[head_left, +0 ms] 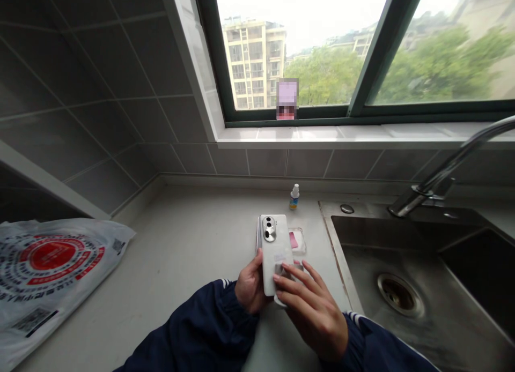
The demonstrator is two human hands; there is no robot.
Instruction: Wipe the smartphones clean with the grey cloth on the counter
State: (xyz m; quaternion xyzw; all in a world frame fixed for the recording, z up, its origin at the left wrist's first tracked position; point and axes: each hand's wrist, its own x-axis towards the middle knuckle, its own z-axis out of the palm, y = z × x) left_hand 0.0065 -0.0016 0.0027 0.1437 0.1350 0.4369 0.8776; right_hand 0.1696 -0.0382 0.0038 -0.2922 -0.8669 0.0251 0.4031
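Note:
A white smartphone is held upright with its back and round camera lenses facing me. My left hand grips its lower left edge, thumb along the side. Over the lower right of the phone's back lie the bent fingers of my right hand, pressing a thin grey-white cloth that is mostly hidden under them. Behind the phone, on the counter, lies a clear phone case with a pink piece on it. A small spray bottle with a white cap stands farther back.
A steel sink with a curved faucet is on the right. On the left, a white plastic bag with red print rests on the pale counter. A tiled wall and a window close off the back.

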